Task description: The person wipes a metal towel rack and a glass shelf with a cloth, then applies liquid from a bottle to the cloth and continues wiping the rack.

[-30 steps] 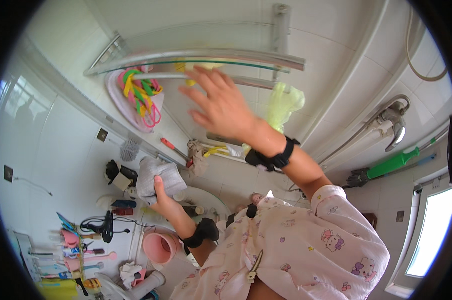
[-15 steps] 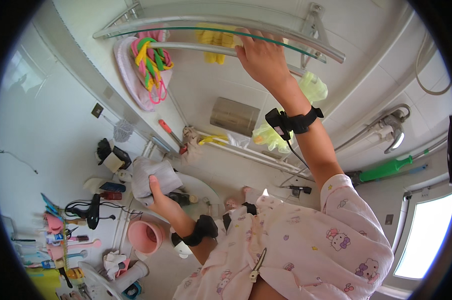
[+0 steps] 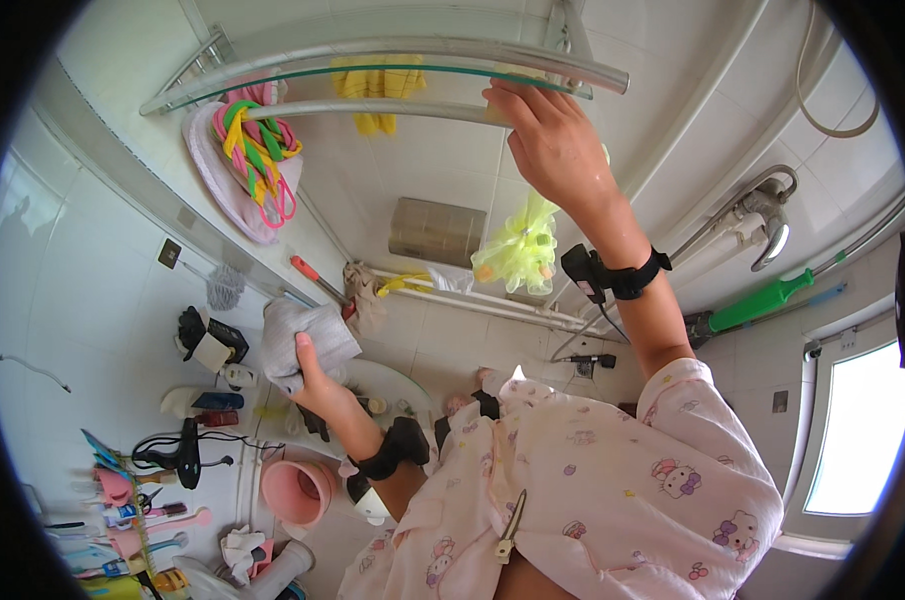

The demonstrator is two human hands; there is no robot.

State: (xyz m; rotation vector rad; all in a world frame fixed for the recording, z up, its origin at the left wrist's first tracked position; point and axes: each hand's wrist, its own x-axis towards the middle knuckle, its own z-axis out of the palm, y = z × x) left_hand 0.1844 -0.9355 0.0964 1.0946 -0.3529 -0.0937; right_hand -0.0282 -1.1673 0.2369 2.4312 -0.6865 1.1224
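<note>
My left hand [image 3: 318,378] is wrapped round a grey, finely striped folded cloth [image 3: 311,340], its thumb lying on top. My right hand [image 3: 558,140] is raised to the right end of a glass shelf [image 3: 373,80] with metal rails. Its fingers bend in at the glass edge, and a pale yellow patch [image 3: 518,72] shows just beyond them. What those fingers hold, if anything, I cannot make out. Farther left, a yellow cloth [image 3: 373,85] hangs at the shelf. A light yellow-green mesh bath puff [image 3: 523,245] hangs below my right hand.
Colourful braided cords [image 3: 253,150] and a pale towel [image 3: 201,165] hang at the shelf's left end. Low on the left are a hair dryer [image 3: 185,455], a pink bucket [image 3: 298,490] and several brushes. A shower head [image 3: 773,240] and a green-handled tool [image 3: 763,300] stand on the right.
My right hand has slid rightward along the shelf toward its end. The view has shifted, and the bath puff shows more fully. My left hand keeps hold of the grey cloth.
</note>
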